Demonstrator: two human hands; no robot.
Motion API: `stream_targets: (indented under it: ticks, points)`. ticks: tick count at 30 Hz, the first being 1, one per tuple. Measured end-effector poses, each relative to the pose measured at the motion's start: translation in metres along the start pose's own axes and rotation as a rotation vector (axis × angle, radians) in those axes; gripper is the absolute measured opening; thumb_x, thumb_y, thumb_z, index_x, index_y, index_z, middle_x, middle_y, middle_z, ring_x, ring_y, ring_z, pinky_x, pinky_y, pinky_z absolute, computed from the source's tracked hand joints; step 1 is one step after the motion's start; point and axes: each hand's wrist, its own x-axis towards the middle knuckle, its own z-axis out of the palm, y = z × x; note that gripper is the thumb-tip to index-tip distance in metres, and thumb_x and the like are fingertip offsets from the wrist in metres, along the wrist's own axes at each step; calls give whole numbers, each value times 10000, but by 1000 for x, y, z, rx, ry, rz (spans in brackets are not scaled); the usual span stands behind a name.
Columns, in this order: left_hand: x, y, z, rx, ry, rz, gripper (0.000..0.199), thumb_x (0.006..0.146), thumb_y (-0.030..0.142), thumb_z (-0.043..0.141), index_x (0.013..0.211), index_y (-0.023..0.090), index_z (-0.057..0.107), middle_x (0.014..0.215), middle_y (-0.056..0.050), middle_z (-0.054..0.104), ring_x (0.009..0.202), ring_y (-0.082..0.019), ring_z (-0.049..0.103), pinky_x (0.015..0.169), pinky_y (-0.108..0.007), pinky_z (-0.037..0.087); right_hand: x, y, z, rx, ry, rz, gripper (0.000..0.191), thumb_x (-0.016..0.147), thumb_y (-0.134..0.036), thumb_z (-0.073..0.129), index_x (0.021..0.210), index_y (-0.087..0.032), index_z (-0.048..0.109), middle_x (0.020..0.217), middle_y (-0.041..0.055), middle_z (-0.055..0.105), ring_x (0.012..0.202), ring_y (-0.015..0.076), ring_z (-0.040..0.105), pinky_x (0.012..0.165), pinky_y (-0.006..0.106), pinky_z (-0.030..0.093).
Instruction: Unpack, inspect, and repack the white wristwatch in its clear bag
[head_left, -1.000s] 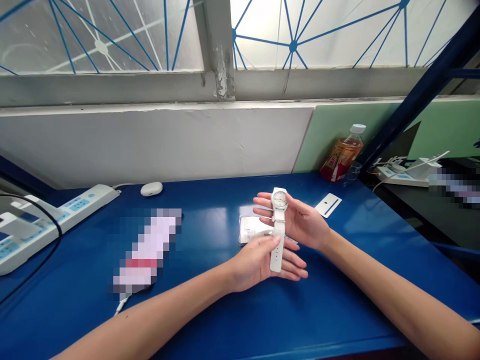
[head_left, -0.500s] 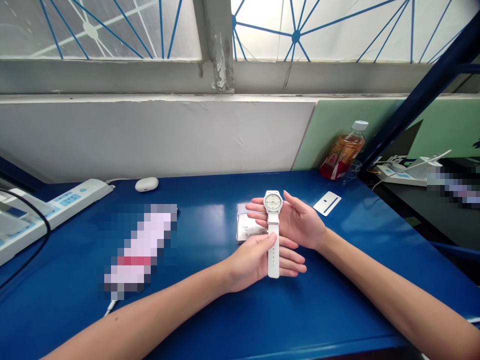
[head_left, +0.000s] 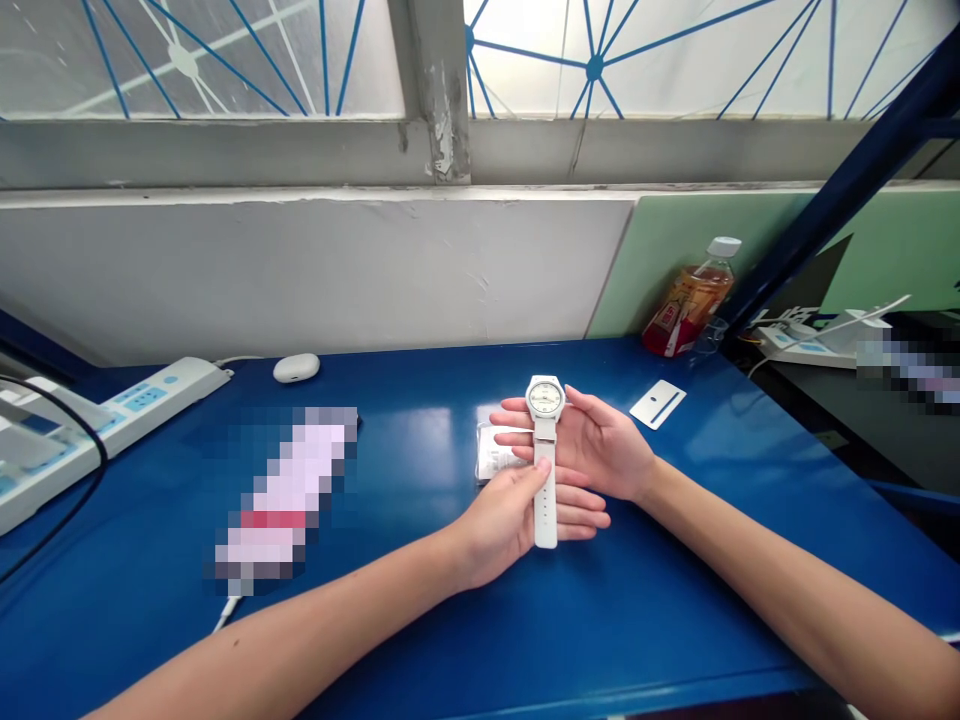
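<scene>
A white wristwatch [head_left: 545,398] with a round pale dial stands lengthwise across both hands, dial facing me and strap hanging toward me. My left hand [head_left: 504,515] pinches the strap under its thumb, its other fingers stretched out behind the strap. Behind the watch head is my right hand [head_left: 600,440], palm up and fingers extended; whether the watch case rests on it I cannot tell. A small white packet [head_left: 491,452] lies on the desk behind the hands, partly covered by them.
On the blue desk [head_left: 405,640] lie a blurred phone [head_left: 289,490] with a cable, a white earbud case [head_left: 296,368] and a power strip [head_left: 142,400] at left. A white card [head_left: 658,404] and a drink bottle [head_left: 691,305] are at right, near a slanting blue post [head_left: 832,180].
The view has shifted slightly. Both hands and the watch keep nearly the same pose, with the watch a touch higher in the picture.
</scene>
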Motion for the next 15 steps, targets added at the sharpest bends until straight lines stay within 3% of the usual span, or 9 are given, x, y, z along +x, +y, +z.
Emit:
stream_targets:
  ticks: [4, 9, 12, 15]
  points:
    - [0, 2, 0, -19, -3, -11, 372, 1020, 372, 477, 1010, 58, 676, 962, -186, 735, 869, -245, 735, 842, -387, 554, -1, -3, 0, 50, 18, -5, 536, 939, -407, 294, 1241, -128, 636, 1268, 119, 678, 1096, 222, 662, 1030, 394, 446]
    - [-2, 1, -3, -2, 8, 81, 318, 920, 392, 661, 1020, 90, 669, 849, -108, 706, 760, -194, 695, 778, -350, 538, -1, -8, -1, 16, 123, -78, 440, 927, -448, 474, 1191, -149, 658, 1018, 82, 717, 878, 178, 676, 746, 289, 537]
    - [-3, 0, -4, 35, -7, 90, 330, 859, 370, 741, 1038, 104, 664, 813, -66, 674, 715, -157, 660, 756, -324, 520, 1, -7, -5, -25, 219, -220, 343, 806, -416, 728, 1050, -177, 697, 774, 1, 680, 757, 135, 665, 686, 234, 528]
    - [-3, 0, -4, 63, -10, 81, 350, 843, 357, 760, 1071, 116, 647, 796, -46, 661, 683, -142, 644, 736, -318, 511, 3, -5, -8, -59, 259, -289, 253, 727, -350, 832, 869, -189, 699, 672, -25, 670, 691, 115, 663, 639, 204, 520]
